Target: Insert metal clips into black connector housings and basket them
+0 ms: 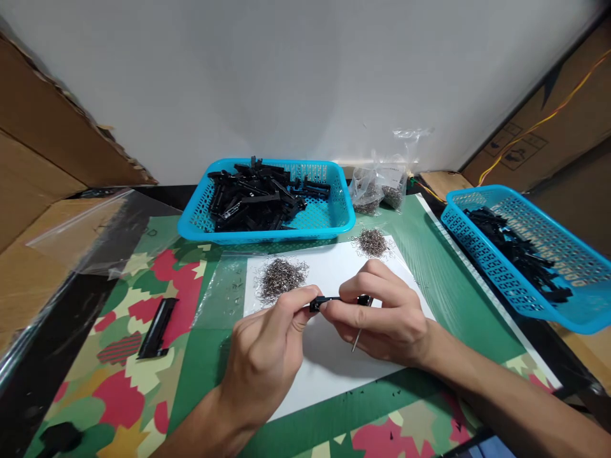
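Blue basket at 12 o'clock, piled with black plastic parts. Second blue basket at 3 o'clock, also black parts. Left hand and right hand close together over white sheet, both pinching one black clip; thin metal pin under right hand. Spring heap at 11 o'clock, smaller heap at 1. Loose black part at 9 o'clock on tabletop.

No readable text or labels
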### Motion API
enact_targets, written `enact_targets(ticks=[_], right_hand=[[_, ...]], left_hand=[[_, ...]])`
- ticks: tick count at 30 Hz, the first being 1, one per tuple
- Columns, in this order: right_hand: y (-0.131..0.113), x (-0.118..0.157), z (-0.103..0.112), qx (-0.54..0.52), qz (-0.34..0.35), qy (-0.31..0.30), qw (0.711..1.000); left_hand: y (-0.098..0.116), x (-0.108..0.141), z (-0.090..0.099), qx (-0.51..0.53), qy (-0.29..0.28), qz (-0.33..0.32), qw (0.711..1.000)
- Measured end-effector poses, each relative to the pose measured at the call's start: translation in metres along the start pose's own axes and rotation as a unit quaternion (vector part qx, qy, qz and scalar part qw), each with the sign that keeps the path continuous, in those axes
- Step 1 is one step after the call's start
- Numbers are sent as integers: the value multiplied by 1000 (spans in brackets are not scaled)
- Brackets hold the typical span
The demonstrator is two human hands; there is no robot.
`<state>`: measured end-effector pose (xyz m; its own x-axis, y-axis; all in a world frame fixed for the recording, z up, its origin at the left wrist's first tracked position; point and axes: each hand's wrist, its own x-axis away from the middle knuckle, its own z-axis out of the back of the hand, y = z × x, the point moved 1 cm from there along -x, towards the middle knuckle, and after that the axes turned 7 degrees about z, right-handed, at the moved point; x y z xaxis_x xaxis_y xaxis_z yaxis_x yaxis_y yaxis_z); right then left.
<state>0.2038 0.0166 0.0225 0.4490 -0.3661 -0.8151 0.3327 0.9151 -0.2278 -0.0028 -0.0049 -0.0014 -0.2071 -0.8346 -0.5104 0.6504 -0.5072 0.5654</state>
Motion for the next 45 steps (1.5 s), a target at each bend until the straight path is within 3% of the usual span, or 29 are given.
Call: enact_targets(ticks=[10, 19, 26, 29, 32, 36, 39, 45], right_hand=[[2, 5, -4, -35, 5, -5, 999], [11, 3, -4, -79, 26, -13, 996], [14, -7, 10, -114, -46, -44, 991], [17, -10, 19, -154, -113, -47, 980], [21, -13, 29, -172, -181, -93, 964], [25, -13, 35, -155, -217, -186, 946], [27, -11, 33, -115, -211, -229, 943], [26, -11, 26, -111, -152, -194, 963]], left_hand=[[8, -3, 3, -11, -11, -11, 1000], [4, -2, 0, 36, -33, 43, 998], [4, -7, -2, 98, -57, 129, 985], [3, -7, -2, 95, -79, 165, 979], [3, -7, -3, 80, -114, 188, 972], [4, -8, -3, 38, -141, 162, 976], [6, -10, -3, 18, -125, 108, 986], [6, -10, -4, 38, -98, 52, 993]])
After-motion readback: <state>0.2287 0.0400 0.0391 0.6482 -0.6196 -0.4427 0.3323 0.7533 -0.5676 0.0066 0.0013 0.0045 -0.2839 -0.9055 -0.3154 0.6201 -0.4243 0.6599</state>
